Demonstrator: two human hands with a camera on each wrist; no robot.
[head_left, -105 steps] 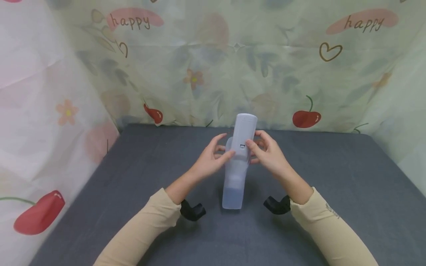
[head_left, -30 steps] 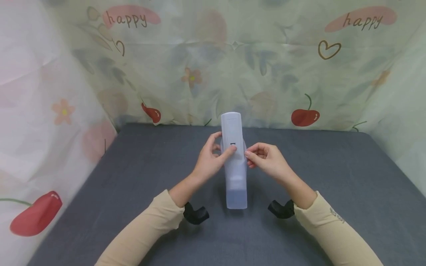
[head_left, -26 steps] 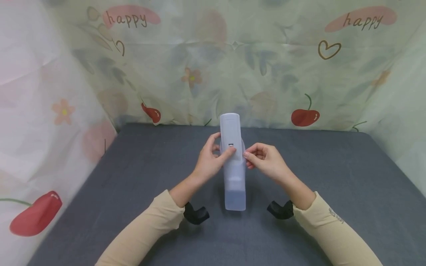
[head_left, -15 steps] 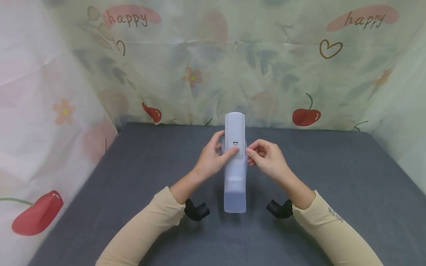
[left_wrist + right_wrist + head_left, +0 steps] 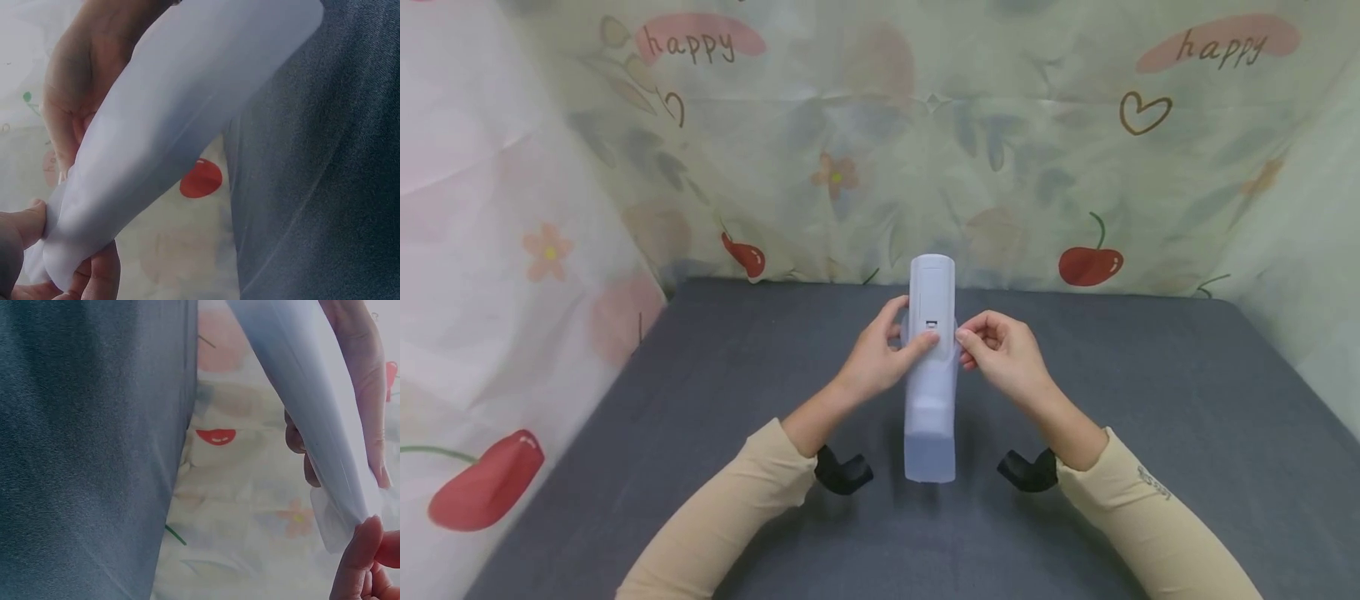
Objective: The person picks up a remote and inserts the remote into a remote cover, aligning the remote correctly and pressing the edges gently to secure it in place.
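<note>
Over the middle of the dark counter (image 5: 737, 367), between two bare hands, is a long white plastic container (image 5: 929, 387). Against the frame from 3.5 s ago: the container then leans, top to the right and foot to the left; now it stands nearly straight in the head view. The right thumb, then on the front face near the small dark slot (image 5: 931, 324), is now off that face and at the right edge. The left thumb now lies just below the slot. Against 0.5 s ago: almost no change.

Orientation: the long axis runs nearly up and down in the head view. The slotted end points away from the person, toward the patterned cloth (image 5: 880, 142); the clouded, see-through end (image 5: 929, 458) points back toward the person. The slot face is turned to the head camera. In the left wrist view the axis runs from upper right to lower left.

Left grip (image 5: 877, 354): holding the container, thumb across the face, fingers round the left side. Right grip (image 5: 1006, 354): narrow, thumb and fingertip pinching the container's right edge. A black bracket (image 5: 842, 473) shows at the left cuff, another at the right.
</note>
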